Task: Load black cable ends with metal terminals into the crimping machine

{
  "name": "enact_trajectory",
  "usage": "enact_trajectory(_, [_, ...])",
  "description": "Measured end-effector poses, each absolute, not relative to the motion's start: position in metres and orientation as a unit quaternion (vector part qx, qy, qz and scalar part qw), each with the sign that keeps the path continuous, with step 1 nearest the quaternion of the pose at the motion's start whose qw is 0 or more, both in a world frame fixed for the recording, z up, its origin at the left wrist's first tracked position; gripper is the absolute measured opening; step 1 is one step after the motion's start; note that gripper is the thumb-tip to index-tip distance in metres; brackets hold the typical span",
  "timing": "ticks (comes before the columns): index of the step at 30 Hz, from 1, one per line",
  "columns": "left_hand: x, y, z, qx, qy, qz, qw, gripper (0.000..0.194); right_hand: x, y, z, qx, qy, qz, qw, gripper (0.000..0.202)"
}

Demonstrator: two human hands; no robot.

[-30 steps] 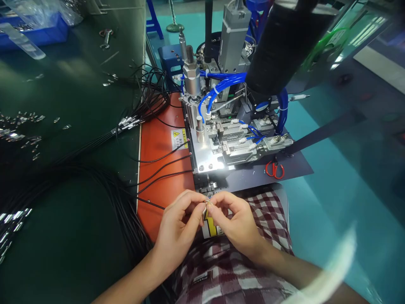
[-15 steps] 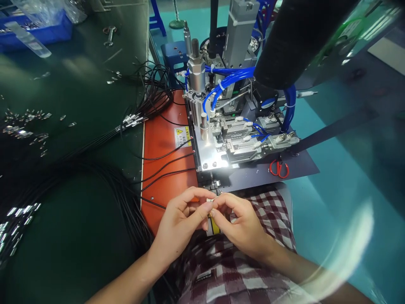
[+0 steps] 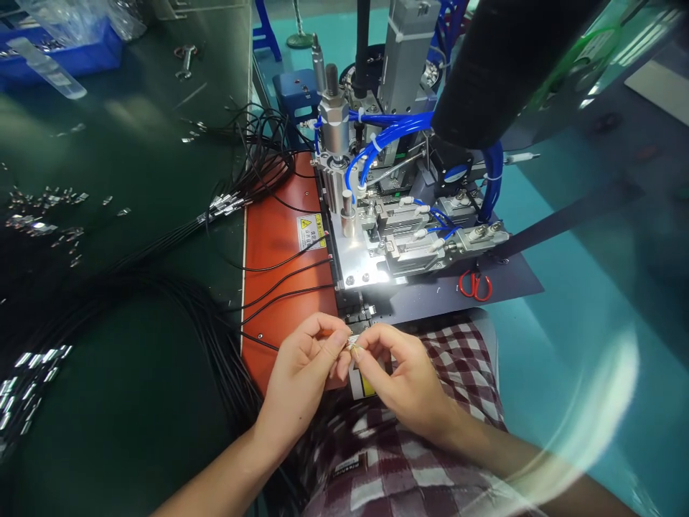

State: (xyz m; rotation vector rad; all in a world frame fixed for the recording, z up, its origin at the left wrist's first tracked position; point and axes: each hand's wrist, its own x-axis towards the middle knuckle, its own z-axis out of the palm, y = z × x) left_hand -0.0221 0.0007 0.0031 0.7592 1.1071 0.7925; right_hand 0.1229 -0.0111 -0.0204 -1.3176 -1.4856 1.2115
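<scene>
Both hands meet over my lap, at the near edge of the orange-red machine base [image 3: 280, 244]. My left hand [image 3: 309, 366] is closed, its thumb and index finger pinched on a small light-coloured piece [image 3: 352, 342]. Against the other side of that piece, the thumb and index finger of my right hand [image 3: 401, 373] are pinched too. The piece is too small to identify, and the fingers partly cover it. Just beyond the hands stands the metal fixture [image 3: 358, 258] of the machine. A yellow and white label [image 3: 362, 384] shows below the fingers.
Black cables [image 3: 188, 309] with shiny metal ends run over the dark green table [image 3: 108, 402] at the left. A blue bin [image 3: 97, 54], a wrench [image 3: 186, 62] and loose metal parts [image 3: 40, 222] lie there. Red-handled scissors [image 3: 475, 286] lie on the grey plate at the right.
My left hand has shifted slightly left and up. The fingertips have drawn a little apart, and more of the small light-coloured piece shows between them.
</scene>
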Motion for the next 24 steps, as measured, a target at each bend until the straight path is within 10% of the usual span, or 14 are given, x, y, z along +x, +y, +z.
enact_trajectory(24, [-0.028,0.006,0.011,0.416,0.551,0.280,0.667,0.024,0.140,-0.010,-0.020,-0.513,-0.624,0.392,0.441,0.004])
